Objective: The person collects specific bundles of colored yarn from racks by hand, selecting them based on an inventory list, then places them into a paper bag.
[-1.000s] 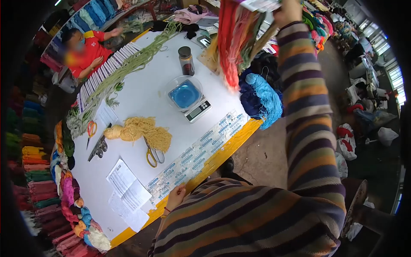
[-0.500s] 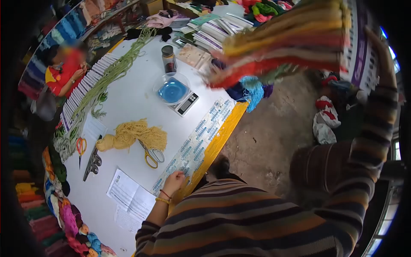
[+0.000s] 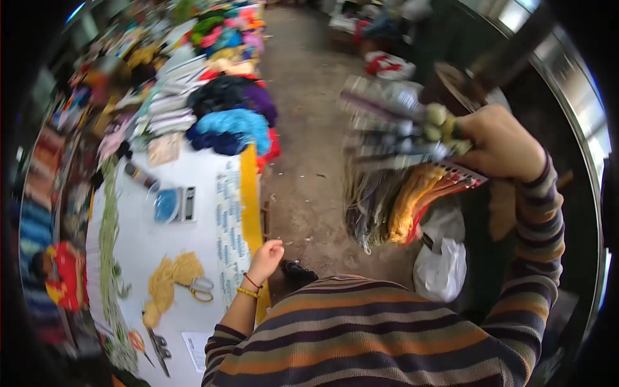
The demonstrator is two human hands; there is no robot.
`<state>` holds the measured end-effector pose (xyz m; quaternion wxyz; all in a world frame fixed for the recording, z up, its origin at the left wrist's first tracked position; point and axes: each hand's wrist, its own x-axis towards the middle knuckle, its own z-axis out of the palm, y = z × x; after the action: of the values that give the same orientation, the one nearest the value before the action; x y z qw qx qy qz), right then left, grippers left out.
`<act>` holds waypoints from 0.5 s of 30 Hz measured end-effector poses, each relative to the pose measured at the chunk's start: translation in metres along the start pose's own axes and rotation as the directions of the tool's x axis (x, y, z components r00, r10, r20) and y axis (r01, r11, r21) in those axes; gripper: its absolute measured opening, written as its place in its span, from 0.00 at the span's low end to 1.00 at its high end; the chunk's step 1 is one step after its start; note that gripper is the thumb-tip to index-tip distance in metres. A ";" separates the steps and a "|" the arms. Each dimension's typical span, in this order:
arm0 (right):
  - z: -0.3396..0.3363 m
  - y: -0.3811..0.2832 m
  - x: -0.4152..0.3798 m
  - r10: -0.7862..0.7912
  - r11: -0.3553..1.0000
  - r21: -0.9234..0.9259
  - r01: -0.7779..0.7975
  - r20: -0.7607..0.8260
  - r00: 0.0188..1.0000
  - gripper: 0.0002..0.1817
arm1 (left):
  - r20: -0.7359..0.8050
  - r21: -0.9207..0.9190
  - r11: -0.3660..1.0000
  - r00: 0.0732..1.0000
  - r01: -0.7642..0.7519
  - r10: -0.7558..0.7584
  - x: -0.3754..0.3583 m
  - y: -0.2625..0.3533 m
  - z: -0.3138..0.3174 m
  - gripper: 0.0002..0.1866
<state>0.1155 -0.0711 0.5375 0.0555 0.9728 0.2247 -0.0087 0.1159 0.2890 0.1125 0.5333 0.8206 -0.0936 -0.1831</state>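
Note:
My right hand [image 3: 501,143] is closed around a stack of punched thread cards [image 3: 474,173], raised over the aisle at the right. Yarn skeins [image 3: 412,206] in yellow, red and grey hang from the cards. Motion blurs the upper cards and the pale-green bunches beside my fingers. Near the table's yellow edge, my left hand [image 3: 265,259] has its fingers curled in; what they hold, if anything, is hidden. On the white table [image 3: 138,242] to its left lie yellow-handled scissors [image 3: 201,290] and a tan yarn hank [image 3: 169,284].
A scale [image 3: 187,205] with a blue-bottomed bowl [image 3: 166,206] stands on the table beside a jar [image 3: 138,174]. Light-blue yarn [image 3: 235,129] overhangs the far corner. White plastic bags [image 3: 442,267] sit on the floor at right. A person in red [image 3: 64,274] is across the table.
My view has swung right toward the aisle. The right hand has brought the thread cards in and turned them so the skeins hang down. The left hand has come off the tabletop to its edge.

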 end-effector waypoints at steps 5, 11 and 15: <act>0.047 -0.014 -0.192 0.179 0.982 -0.072 -0.177 0.025 0.984 0.10 | 0.227 -0.204 0.948 0.931 -0.243 0.287 0.013 0.123 0.102 0.24; 0.089 -0.061 -0.427 0.485 0.872 -0.041 -0.487 -0.060 0.873 0.12 | 0.495 -0.735 0.587 0.322 -0.341 0.807 -0.098 0.277 0.320 0.56; 0.087 -0.116 -0.555 0.722 0.682 -0.118 -0.722 -0.049 0.690 0.10 | 0.736 -0.607 0.662 0.004 -0.441 0.677 -0.191 0.302 0.446 0.34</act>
<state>-0.4331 -0.2192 0.4619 0.1167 0.9770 -0.1761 0.0275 -0.2247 -0.1445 0.2632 0.4759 0.3774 -0.6845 -0.4031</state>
